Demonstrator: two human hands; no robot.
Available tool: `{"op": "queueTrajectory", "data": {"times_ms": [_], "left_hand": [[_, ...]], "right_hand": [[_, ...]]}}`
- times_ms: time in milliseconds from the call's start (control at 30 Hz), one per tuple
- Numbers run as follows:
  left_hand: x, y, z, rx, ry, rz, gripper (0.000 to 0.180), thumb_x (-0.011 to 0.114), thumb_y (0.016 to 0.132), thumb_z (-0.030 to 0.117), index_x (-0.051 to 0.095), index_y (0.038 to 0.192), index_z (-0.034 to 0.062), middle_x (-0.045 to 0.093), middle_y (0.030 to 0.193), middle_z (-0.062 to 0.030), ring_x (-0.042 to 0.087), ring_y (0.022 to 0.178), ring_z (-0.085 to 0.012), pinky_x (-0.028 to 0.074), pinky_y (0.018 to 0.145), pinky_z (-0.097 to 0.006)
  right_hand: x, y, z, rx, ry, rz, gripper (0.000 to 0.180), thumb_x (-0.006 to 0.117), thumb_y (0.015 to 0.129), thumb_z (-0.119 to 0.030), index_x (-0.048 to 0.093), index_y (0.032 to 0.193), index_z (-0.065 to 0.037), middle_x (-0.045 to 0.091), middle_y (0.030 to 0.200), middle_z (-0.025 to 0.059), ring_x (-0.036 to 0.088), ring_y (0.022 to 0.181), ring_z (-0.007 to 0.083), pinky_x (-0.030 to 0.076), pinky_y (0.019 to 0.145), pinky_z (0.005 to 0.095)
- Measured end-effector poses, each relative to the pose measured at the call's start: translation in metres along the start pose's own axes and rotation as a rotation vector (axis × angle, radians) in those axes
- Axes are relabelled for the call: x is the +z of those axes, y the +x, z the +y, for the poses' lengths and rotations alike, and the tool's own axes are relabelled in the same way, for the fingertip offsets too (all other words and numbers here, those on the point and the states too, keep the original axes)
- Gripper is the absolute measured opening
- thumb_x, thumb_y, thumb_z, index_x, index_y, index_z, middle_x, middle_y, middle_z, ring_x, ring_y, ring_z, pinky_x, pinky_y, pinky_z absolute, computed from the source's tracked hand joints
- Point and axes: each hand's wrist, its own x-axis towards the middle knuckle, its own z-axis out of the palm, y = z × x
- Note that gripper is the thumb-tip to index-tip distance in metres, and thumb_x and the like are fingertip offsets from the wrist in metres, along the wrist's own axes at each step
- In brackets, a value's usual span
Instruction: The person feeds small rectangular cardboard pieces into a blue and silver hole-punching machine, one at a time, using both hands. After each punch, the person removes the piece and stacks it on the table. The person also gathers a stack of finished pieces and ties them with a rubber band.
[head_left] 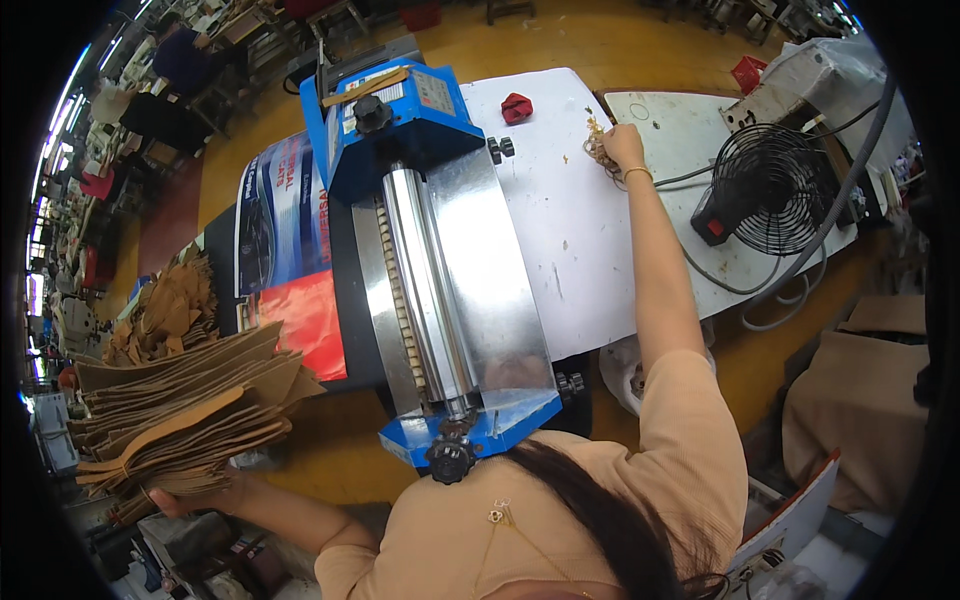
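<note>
My left hand (190, 497) is at the lower left, its thumb up against the bottom of a thick sheaf of brown sheet pieces (180, 440); most of its fingers are hidden beneath them. The pieces look like leather, fanned out and curved. Stretched far forward to the right, my right hand (624, 147) closes round a tangle of thin tan strands (598, 140) above the white worktop. Whether these are rubber bands or string I cannot tell. Between my arms stands a blue machine (400, 130) with a long shiny metal roller (425, 290) and black knobs.
A crumpled red cloth (516, 108) lies on the white sheet (590, 290) beyond the machine. A black fan (765, 190) with trailing cables stands at the right. More brown pieces (170, 310) are heaped at the left, beside a printed poster (285, 215) and a red sheet (305, 325).
</note>
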Motion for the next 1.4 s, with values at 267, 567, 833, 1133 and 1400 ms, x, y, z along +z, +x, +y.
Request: {"op": "queueTrajectory", "data": {"times_ms": [267, 567, 833, 1133, 1400], "left_hand": [[0.004, -0.002, -0.01, -0.04, -0.022, 0.001, 0.082, 0.051, 0.081, 0.059, 0.038, 0.142, 0.0046, 0.044, 0.14, -0.0166, 0.051, 0.122, -0.0321, 0.048, 0.098, -0.047], [0.001, -0.008, -0.007, -0.027, -0.03, 0.028, 0.083, 0.051, 0.082, 0.058, 0.037, 0.143, 0.0045, 0.044, 0.14, -0.0172, 0.05, 0.122, -0.0338, 0.048, 0.099, -0.048], [-0.015, -0.001, -0.01, -0.074, -0.061, -0.012, 0.084, 0.052, 0.081, 0.058, 0.037, 0.142, 0.0023, 0.043, 0.141, -0.0178, 0.05, 0.123, -0.0333, 0.05, 0.097, -0.047], [-0.017, -0.009, -0.038, -0.143, -0.286, -0.165, 0.086, 0.053, 0.079, 0.06, 0.036, 0.145, 0.0084, 0.039, 0.145, -0.0119, 0.042, 0.129, -0.0312, 0.038, 0.106, -0.049], [-0.011, -0.002, -0.061, -0.262, -0.702, -0.422, 0.087, 0.064, 0.078, 0.052, 0.035, 0.144, 0.0048, 0.044, 0.14, -0.0154, 0.048, 0.124, -0.03, 0.044, 0.103, -0.045]], "right_hand": [[-0.028, -0.012, 0.011, -0.063, 0.367, -0.097, 0.019, 0.072, 0.074, -0.012, 0.074, 0.09, -0.001, 0.072, 0.081, 0.014, 0.07, 0.074, 0.023, 0.054, 0.07, 0.0331], [-0.032, -0.009, 0.016, -0.09, 0.246, -0.083, 0.015, 0.074, 0.074, -0.014, 0.076, 0.086, -0.004, 0.073, 0.079, 0.0108, 0.068, 0.072, 0.0172, 0.053, 0.068, 0.0306], [-0.061, -0.024, 0.001, -0.044, 0.682, -0.121, 0.02, 0.069, 0.081, -0.011, 0.068, 0.097, 0.001, 0.071, 0.08, 0.0079, 0.065, 0.074, 0.0132, 0.05, 0.067, 0.0274], [-0.113, -0.106, -0.152, -0.337, 1.306, -0.442, 0.033, 0.056, 0.093, -0.007, 0.04, 0.121, -0.001, 0.049, 0.138, 0.0218, 0.07, 0.085, 0.0219, 0.058, 0.084, 0.0339], [-0.123, -0.263, -0.367, -1.035, 1.228, -0.955, 0.04, 0.073, 0.087, -0.027, 0.055, 0.114, -0.004, 0.063, 0.115, 0.0133, 0.062, 0.105, 0.0186, 0.05, 0.091, 0.0298]]}}
